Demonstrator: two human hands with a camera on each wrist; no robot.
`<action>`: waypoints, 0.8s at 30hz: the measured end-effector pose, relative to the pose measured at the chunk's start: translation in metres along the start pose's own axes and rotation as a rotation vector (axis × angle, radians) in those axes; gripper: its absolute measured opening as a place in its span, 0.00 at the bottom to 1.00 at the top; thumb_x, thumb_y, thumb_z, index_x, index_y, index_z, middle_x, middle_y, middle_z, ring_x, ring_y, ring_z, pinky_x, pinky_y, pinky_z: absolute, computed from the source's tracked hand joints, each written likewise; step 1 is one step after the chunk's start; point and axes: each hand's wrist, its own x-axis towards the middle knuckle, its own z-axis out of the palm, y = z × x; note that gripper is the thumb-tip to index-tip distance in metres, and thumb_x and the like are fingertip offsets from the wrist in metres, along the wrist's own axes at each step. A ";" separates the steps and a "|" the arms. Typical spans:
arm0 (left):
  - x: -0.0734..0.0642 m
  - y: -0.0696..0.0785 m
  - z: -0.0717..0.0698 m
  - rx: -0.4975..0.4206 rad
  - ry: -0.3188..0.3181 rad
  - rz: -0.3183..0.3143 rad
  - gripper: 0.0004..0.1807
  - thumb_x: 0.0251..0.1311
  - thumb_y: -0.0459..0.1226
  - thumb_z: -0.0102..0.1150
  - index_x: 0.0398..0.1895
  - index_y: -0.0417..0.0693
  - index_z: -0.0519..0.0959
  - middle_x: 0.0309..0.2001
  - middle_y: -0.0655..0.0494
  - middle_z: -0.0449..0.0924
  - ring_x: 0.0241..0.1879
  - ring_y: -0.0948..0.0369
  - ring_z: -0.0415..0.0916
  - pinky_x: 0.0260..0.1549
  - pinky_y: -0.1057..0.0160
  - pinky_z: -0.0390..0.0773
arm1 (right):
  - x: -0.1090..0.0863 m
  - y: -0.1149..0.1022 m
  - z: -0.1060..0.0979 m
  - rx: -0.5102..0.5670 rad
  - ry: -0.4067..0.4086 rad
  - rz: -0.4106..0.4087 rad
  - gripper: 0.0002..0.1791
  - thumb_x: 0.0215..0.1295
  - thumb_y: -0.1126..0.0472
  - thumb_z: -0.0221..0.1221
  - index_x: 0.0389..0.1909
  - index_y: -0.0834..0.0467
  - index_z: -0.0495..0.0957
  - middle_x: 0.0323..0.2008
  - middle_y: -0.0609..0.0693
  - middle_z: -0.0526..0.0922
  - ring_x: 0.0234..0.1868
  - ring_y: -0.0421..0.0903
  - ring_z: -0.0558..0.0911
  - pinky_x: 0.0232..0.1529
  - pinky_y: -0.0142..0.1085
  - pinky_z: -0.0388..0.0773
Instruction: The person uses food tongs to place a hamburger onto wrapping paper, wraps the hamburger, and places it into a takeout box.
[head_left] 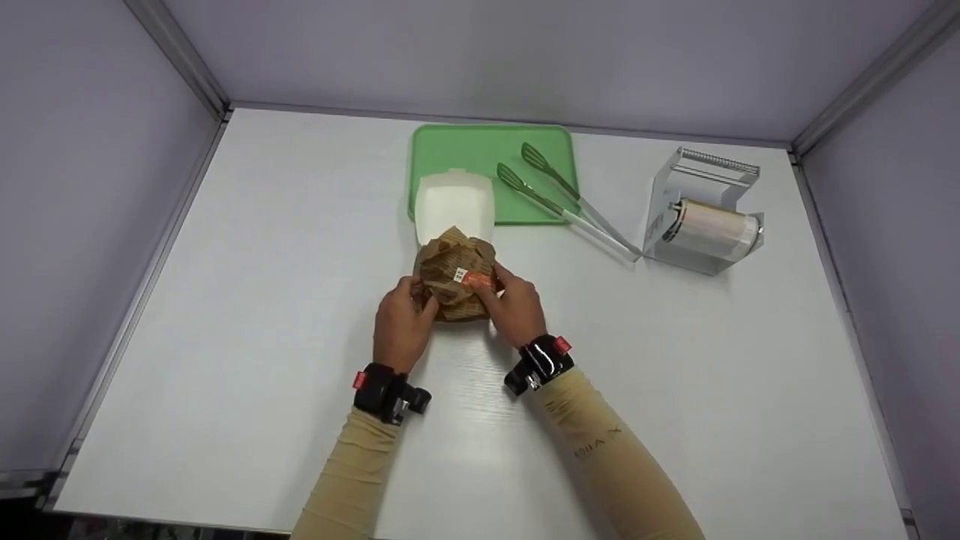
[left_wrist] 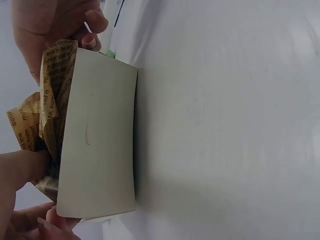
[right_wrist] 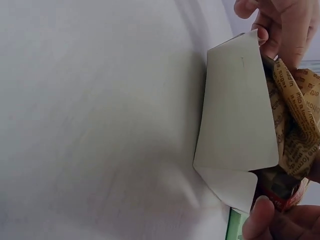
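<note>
A brown bundle [head_left: 450, 274], wrapped in printed paper with an orange-and-white sticker, sits in the mouth of a white clamshell box [head_left: 454, 202]. The box stands with its lid tipped back; its front wall [left_wrist: 97, 135] faces the left wrist view. My left hand [head_left: 403, 324] grips the bundle's left side, thumb on the paper and fingers at the box's side wall. From the right, my right hand [head_left: 517, 307] holds the bundle, its thumb by the sticker. Crumpled paper [right_wrist: 295, 110] sticks up above the box rim. Whatever the paper wraps is hidden.
Behind the box lies a green tray [head_left: 450, 142], partly under the lid. Tongs [head_left: 574, 214] with green slotted heads rest across its right side. Farther right stands a holder with a serrated edge [head_left: 720, 161] and a roll of film [head_left: 712, 229]. Walls border the white table.
</note>
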 end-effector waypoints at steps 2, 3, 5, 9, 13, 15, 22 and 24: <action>0.000 -0.001 0.000 -0.005 -0.003 0.003 0.23 0.67 0.40 0.62 0.62 0.39 0.75 0.48 0.43 0.83 0.49 0.49 0.80 0.49 0.51 0.78 | 0.000 -0.002 0.000 -0.052 0.001 -0.001 0.34 0.70 0.44 0.61 0.68 0.63 0.73 0.37 0.57 0.88 0.25 0.45 0.74 0.29 0.38 0.72; -0.001 -0.001 0.001 -0.008 -0.005 0.004 0.23 0.67 0.40 0.62 0.62 0.39 0.75 0.46 0.43 0.83 0.47 0.49 0.80 0.47 0.51 0.78 | 0.000 -0.002 -0.001 -0.079 0.002 -0.002 0.34 0.70 0.44 0.60 0.68 0.63 0.74 0.37 0.57 0.88 0.27 0.46 0.77 0.31 0.40 0.74; -0.001 -0.001 0.001 -0.016 -0.008 0.004 0.24 0.67 0.40 0.62 0.63 0.39 0.73 0.44 0.44 0.82 0.44 0.51 0.79 0.44 0.52 0.78 | 0.001 -0.004 -0.001 -0.131 -0.001 -0.004 0.33 0.70 0.44 0.60 0.67 0.62 0.75 0.37 0.58 0.88 0.30 0.50 0.81 0.35 0.45 0.78; -0.001 -0.001 0.002 -0.043 -0.012 -0.016 0.25 0.67 0.39 0.61 0.65 0.39 0.71 0.42 0.46 0.81 0.40 0.53 0.79 0.40 0.56 0.77 | 0.002 -0.008 0.001 -0.255 -0.008 -0.008 0.33 0.72 0.43 0.58 0.68 0.61 0.73 0.39 0.64 0.88 0.38 0.59 0.87 0.39 0.53 0.82; -0.001 -0.002 0.002 -0.057 -0.012 -0.025 0.26 0.67 0.38 0.61 0.65 0.40 0.69 0.46 0.46 0.82 0.41 0.54 0.79 0.41 0.57 0.77 | 0.003 -0.010 0.005 -0.332 0.003 -0.013 0.35 0.73 0.43 0.57 0.70 0.62 0.70 0.39 0.68 0.88 0.38 0.63 0.88 0.36 0.56 0.82; -0.001 -0.003 0.001 -0.042 -0.010 -0.021 0.26 0.67 0.38 0.62 0.65 0.41 0.69 0.47 0.46 0.82 0.40 0.54 0.79 0.40 0.57 0.77 | 0.003 -0.010 0.008 -0.346 0.011 -0.014 0.33 0.73 0.44 0.57 0.68 0.62 0.69 0.36 0.68 0.88 0.35 0.64 0.88 0.34 0.56 0.82; 0.000 -0.002 -0.001 0.061 -0.011 0.014 0.26 0.65 0.40 0.66 0.63 0.42 0.70 0.42 0.47 0.81 0.38 0.52 0.79 0.36 0.54 0.76 | 0.007 -0.008 0.012 -0.397 0.009 -0.019 0.25 0.73 0.43 0.56 0.54 0.61 0.70 0.31 0.64 0.87 0.31 0.61 0.87 0.29 0.55 0.81; 0.000 -0.001 -0.001 0.094 -0.009 0.024 0.26 0.65 0.40 0.66 0.62 0.42 0.70 0.43 0.47 0.82 0.39 0.51 0.80 0.36 0.52 0.77 | 0.008 -0.007 0.012 -0.400 -0.012 -0.015 0.25 0.73 0.43 0.55 0.55 0.61 0.72 0.34 0.63 0.87 0.34 0.61 0.88 0.31 0.55 0.82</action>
